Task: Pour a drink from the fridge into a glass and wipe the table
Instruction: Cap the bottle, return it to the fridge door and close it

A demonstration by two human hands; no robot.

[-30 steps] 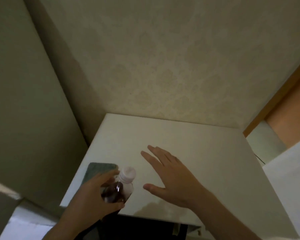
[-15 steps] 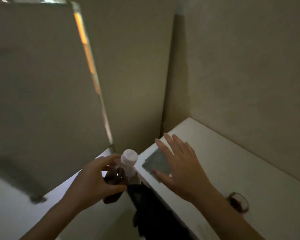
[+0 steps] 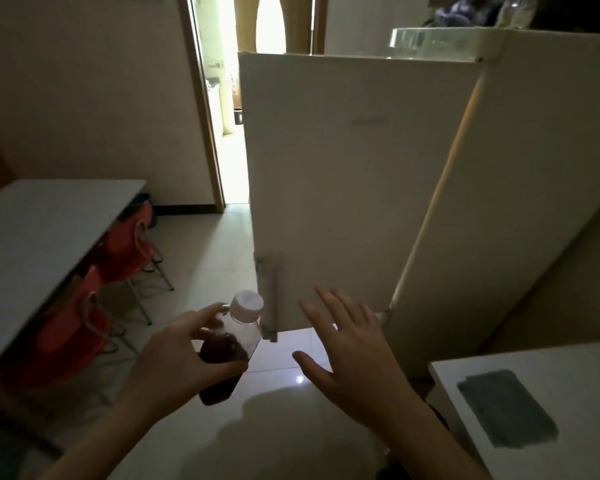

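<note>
My left hand (image 3: 181,355) grips a clear plastic bottle (image 3: 229,355) with a white cap, partly filled with dark drink and tilted to the right. My right hand (image 3: 354,351) hovers open with fingers spread, just short of the lower edge of the white fridge door (image 3: 354,188), which stands slightly ajar with a lit gap along its right side. The door's handle (image 3: 269,299) is right beside the bottle cap. A grey cloth (image 3: 506,407) lies flat on the white table (image 3: 568,368) at the lower right. No glass is in view.
A long grey table (image 3: 39,230) with red chairs (image 3: 129,244) tucked under it lines the left wall. A bright open doorway (image 3: 229,116) lies beyond the fridge. The tiled floor (image 3: 222,427) between tables and fridge is glossy.
The view has swung left from the white table to the fridge. My left hand still holds the bottle; my right hand has left the table by the cloth and now faces the fridge door.
</note>
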